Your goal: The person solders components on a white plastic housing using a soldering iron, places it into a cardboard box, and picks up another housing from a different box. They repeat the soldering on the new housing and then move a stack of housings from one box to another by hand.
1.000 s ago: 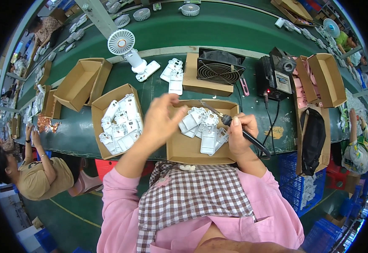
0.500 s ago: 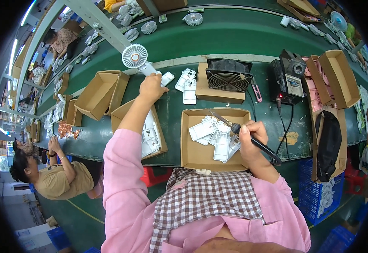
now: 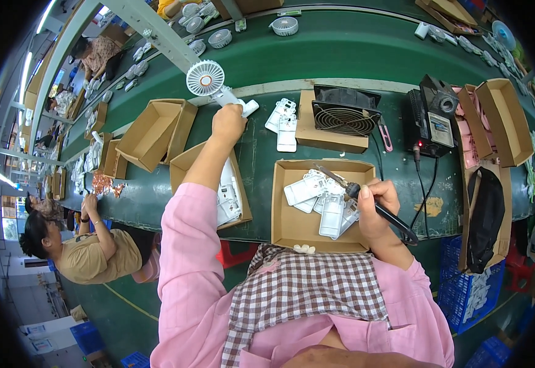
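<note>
My left hand (image 3: 229, 126) is stretched out across the bench, its fingers closed on the handle of a white handheld fan (image 3: 205, 78). The fan's round grille points away from me, and a small white part (image 3: 250, 108) lies against the fingertips. With my right hand (image 3: 379, 205) I hold a soldering iron (image 3: 387, 214), its tip pointing up and left over an open cardboard box (image 3: 283, 230). Inside that box lies a loose pile of white plastic casings (image 3: 332, 214). More white casings (image 3: 286, 134) lie on the bench beyond the box.
A black cooling fan (image 3: 346, 110) rests on a cardboard box beyond the pile. To its right stands a black soldering station (image 3: 430, 126) with cables. White parts fill a box (image 3: 185, 165) under my left forearm. A person (image 3: 102, 254) sits at the left; a conveyor (image 3: 341, 58) runs behind.
The whole view has shifted slightly, so the bench appears further right. My left hand stays on the fan's handle, and my right hand still holds the soldering iron over the box.
</note>
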`<action>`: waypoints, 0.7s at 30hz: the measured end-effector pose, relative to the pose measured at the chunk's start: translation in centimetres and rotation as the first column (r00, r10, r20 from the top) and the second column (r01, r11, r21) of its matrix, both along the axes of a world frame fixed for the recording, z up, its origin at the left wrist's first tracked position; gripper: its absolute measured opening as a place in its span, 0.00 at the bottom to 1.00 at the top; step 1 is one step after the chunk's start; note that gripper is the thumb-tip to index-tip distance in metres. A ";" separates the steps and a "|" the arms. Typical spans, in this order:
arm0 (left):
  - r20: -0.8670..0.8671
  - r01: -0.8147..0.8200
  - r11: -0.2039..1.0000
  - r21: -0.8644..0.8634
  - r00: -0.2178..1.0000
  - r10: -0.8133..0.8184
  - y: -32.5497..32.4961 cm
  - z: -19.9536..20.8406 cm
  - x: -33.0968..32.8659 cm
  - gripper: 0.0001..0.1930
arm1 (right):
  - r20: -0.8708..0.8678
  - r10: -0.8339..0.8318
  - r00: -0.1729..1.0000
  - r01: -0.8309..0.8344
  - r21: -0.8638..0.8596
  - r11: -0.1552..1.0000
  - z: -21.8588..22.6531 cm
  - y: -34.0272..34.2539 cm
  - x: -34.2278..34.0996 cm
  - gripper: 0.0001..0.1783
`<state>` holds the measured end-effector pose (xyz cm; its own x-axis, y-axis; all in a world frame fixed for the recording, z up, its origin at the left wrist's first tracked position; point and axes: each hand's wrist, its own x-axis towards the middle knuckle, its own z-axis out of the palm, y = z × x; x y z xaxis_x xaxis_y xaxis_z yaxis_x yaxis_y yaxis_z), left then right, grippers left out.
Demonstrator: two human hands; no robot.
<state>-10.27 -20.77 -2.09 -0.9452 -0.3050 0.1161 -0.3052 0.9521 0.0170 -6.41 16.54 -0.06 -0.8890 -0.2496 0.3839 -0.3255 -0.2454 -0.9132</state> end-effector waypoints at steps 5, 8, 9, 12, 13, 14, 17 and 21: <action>-0.008 0.026 0.996 -0.090 1.000 -0.027 -0.1 -0.9 -0.2 0.11 | -0.006 0.007 1.000 -0.006 0.008 1.000 0.0 0.0 0.0 0.08; -0.015 0.049 0.990 -0.130 0.999 -0.051 -0.3 -1.2 -0.4 0.10 | -0.011 0.004 1.000 -0.004 0.019 1.000 0.0 0.1 -0.1 0.08; -0.014 0.053 0.989 -0.141 0.998 -0.055 -0.3 -1.2 -0.4 0.10 | 0.001 0.011 1.000 -0.011 0.010 1.000 -0.1 0.1 -0.1 0.08; -0.013 0.055 0.988 -0.146 0.998 -0.058 -0.4 -1.2 -0.4 0.09 | 0.012 0.020 1.000 -0.020 -0.002 1.000 0.0 0.0 -0.1 0.08; -0.013 0.055 0.988 -0.142 0.998 -0.057 -0.4 -1.2 -0.4 0.10 | 0.012 0.020 1.000 -0.020 -0.005 1.000 0.1 -0.1 -0.1 0.08; -0.013 0.053 0.989 -0.141 0.998 -0.056 -0.4 -1.1 -0.4 0.10 | 0.011 0.021 1.000 -0.021 -0.004 1.000 0.0 0.0 -0.1 0.08; -0.021 0.049 0.989 -0.138 0.998 -0.052 -0.3 -1.0 -0.4 0.10 | -0.004 0.021 1.000 -0.021 0.026 0.999 0.1 0.1 -0.1 0.08; -0.029 0.023 0.992 -0.122 0.999 -0.027 0.1 -0.5 0.0 0.11 | -0.005 0.020 1.000 -0.020 0.021 1.000 0.0 0.1 0.0 0.08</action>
